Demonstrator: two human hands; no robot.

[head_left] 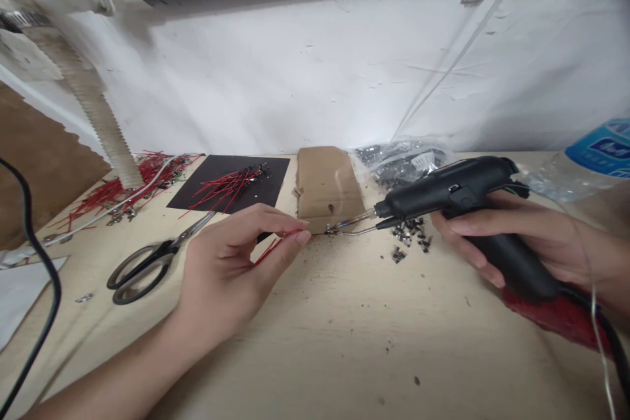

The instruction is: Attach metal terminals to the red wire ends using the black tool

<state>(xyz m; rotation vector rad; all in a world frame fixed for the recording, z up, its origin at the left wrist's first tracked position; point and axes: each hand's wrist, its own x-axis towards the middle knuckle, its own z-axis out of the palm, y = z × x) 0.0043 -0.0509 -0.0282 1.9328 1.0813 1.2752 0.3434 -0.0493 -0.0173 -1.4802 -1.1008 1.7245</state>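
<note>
1. The left hand [229,262] pinches a red wire [267,251] between thumb and forefinger, near the middle of the tabletop [295,354]; the wire's tail shows below the fingers.
2. The right hand [551,233] wraps the handle of a black soldering gun [443,189]; whether the trigger is pressed, I cannot tell.
3. The gun's thin tips meet at a small metal part at the front edge of a cardboard pad [327,180]; contact is too small to judge.
4. The wire should be light, bendy and easily slipped, best pinched just behind its end, clear of the probably hot tip; the gun looks stiff and heavier, best held by its grip.
5. Loose metal clips [412,233] lie right of the pad; scissors [170,248] lie left of the hand.
6. Toward the tabletop's back edge: a black sheet [211,170] bearing red wires, and a clear bag [394,161]. A larger wire pile [105,193] sits toward the back-left corner, a bottle [598,151] toward the back-right.
</note>
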